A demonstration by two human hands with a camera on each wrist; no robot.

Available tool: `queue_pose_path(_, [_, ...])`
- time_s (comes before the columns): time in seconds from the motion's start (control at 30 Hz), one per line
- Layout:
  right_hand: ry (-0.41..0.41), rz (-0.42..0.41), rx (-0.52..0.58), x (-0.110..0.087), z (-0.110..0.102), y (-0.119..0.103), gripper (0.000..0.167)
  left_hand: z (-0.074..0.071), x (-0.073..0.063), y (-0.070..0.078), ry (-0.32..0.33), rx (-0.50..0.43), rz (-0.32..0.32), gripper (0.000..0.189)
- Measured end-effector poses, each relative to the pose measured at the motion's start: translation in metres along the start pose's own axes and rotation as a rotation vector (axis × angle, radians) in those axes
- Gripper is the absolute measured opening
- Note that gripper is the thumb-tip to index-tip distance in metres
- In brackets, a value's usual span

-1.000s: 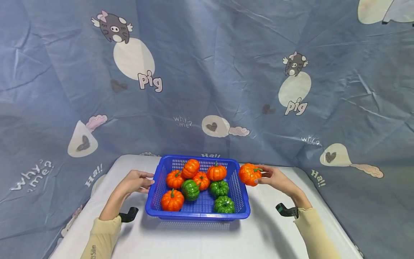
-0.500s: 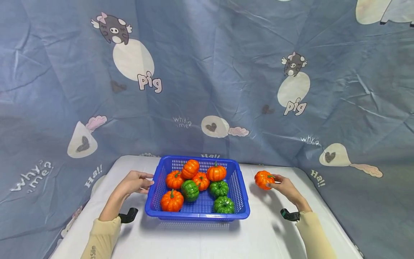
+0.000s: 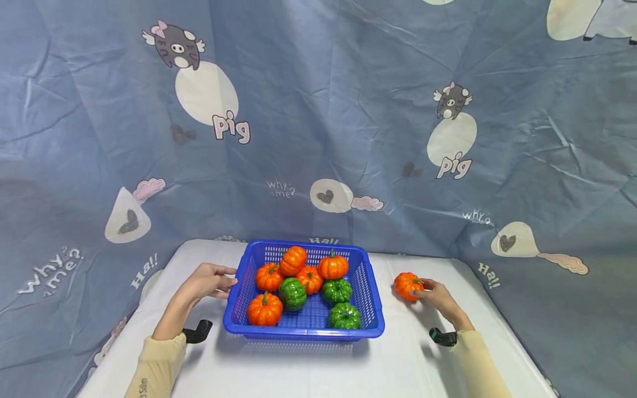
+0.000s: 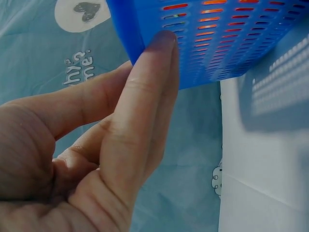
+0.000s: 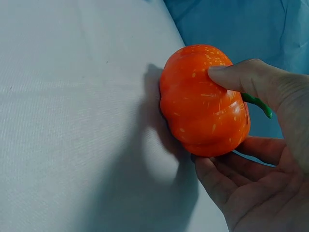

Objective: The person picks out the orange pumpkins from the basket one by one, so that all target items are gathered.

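Observation:
An orange toy pumpkin (image 3: 408, 286) with a green stem is gripped by my right hand (image 3: 440, 298), to the right of the basket. In the right wrist view the thumb lies across the pumpkin (image 5: 203, 106) and the fingers support its other side, close to the white tabletop. Contact with the tabletop cannot be told. My left hand (image 3: 204, 282) holds the left rim of the blue plastic basket (image 3: 303, 332). The left wrist view has its thumb and fingers at the rim, the thumb's tip hidden. Inside the basket are several orange pumpkins (image 3: 265, 309) and green pumpkins (image 3: 344, 316).
The basket stands mid-table on a white tabletop (image 3: 308, 376). A blue-grey cloth (image 3: 278, 121) with pig prints hangs behind the table and along its sides. Dark straps with small devices (image 3: 198, 331) sit on both wrists.
My right hand has carried the orange pumpkin away from the basket's right rim, rightward and down towards the tabletop. The left hand and the basket have stayed put.

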State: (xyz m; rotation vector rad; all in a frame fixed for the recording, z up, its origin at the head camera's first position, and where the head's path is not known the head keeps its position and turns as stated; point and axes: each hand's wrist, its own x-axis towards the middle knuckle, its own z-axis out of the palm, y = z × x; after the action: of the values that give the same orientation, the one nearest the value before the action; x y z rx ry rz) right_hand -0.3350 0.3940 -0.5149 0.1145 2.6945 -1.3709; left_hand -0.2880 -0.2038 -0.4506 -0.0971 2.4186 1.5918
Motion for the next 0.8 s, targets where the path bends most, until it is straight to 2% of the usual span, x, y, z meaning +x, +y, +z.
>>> queue_pose_path(0.13, [0.006,0.023,-0.01,0.0013,0.001,0.0035,0.075,0.0003,0.0,-0.0001,0.001,-0.001,0.002,0.047])
queue_pose_path(0.4, [-0.004,0.01,-0.034,0.0036,0.0007,0.0023,0.076,-0.0009,-0.0003,0.0002,-0.004,-0.006,0.012,0.048])
queue_pose_path(0.8, [-0.012,0.019,-0.015,-0.0012,-0.0009,0.0032,0.079,-0.0012,-0.0008,0.0007,-0.009,-0.007,0.015,0.048])
